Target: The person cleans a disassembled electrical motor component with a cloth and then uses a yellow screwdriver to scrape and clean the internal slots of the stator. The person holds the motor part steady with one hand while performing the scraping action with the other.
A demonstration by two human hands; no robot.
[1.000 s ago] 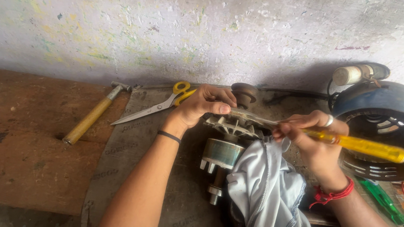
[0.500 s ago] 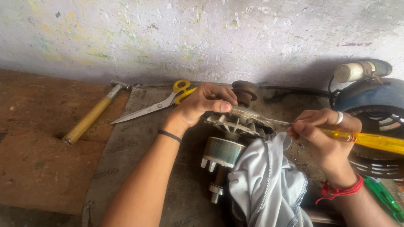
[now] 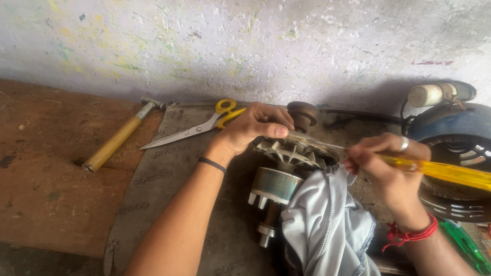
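Gripping a grey finned motor rotor (image 3: 284,161), the left hand (image 3: 253,129) steadies it; right hand (image 3: 388,165) fingers clench a yellow-handled screwdriver (image 3: 449,172).

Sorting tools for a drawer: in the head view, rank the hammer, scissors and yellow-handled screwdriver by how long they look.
1. Screwdriver, though it lies nearer the camera, so this is unsure.
2. Scissors and hammer look about alike; I would not rank them.

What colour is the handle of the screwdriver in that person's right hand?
Translucent yellow; the screwdriver handle shows best in the head view.
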